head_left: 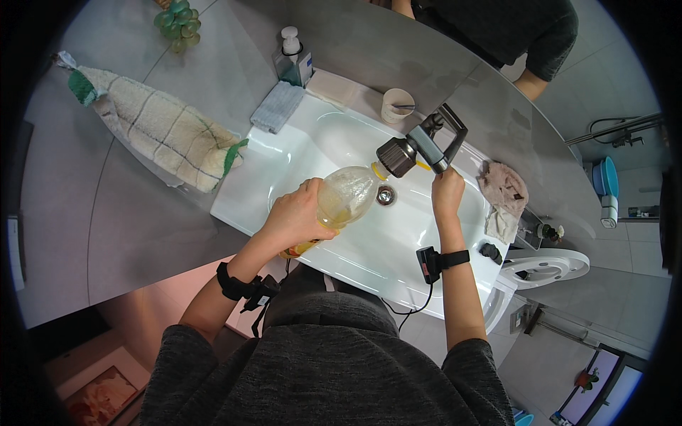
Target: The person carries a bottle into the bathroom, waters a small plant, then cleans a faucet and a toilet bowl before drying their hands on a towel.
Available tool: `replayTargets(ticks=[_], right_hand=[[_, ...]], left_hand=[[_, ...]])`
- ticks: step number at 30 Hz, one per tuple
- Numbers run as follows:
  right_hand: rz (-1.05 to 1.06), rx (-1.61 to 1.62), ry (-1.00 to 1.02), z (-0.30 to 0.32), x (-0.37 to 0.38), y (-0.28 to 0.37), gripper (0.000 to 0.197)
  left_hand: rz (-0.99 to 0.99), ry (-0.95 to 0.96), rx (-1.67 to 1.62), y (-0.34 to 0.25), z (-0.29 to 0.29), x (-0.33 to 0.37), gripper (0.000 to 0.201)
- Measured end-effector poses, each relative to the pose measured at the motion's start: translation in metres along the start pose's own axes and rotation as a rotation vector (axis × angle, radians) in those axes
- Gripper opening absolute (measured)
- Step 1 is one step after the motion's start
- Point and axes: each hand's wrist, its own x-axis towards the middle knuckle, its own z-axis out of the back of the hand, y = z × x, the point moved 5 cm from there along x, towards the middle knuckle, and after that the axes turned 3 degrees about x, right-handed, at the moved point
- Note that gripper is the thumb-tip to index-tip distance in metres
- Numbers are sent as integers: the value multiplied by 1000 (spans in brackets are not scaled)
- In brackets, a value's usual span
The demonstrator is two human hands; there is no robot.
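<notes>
My left hand (297, 213) is wrapped round a clear plastic bottle (348, 197), tilted over the sink (406, 231). The bottle's neck, with a yellow ring, points up to the dark grey head of the faucet (398, 156); whether they touch I cannot tell. Some pale yellowish liquid or foam shows inside, and part of a coloured label shows below my hand. My right hand (447, 195) is closed at the side of the faucet, near its loop-shaped lever, its fingertips partly hidden. A small yellow piece (423, 166) shows beside it, mostly covered by the faucet.
Along the back rim are a pump bottle (290, 60), a folded grey cloth (278, 106) and a white cup (397, 106). A checked towel (160, 128) hangs at left. A pinkish cloth (503, 186) and a dark object (490, 251) lie at right, near a toilet (547, 267).
</notes>
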Motion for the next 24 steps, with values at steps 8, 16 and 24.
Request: replayTargets(ticks=[8, 16, 24], right_hand=[[4, 10, -15, 0, 0, 0, 13], [3, -73, -33, -2, -2, -4, 12], [-35, -84, -26, -2, -3, -5, 14]], left_hand=[[-18, -29, 9, -1, 1, 0, 73], [26, 11, -6, -1, 0, 1, 80], [-8, -30, 2, -1, -1, 0, 75]])
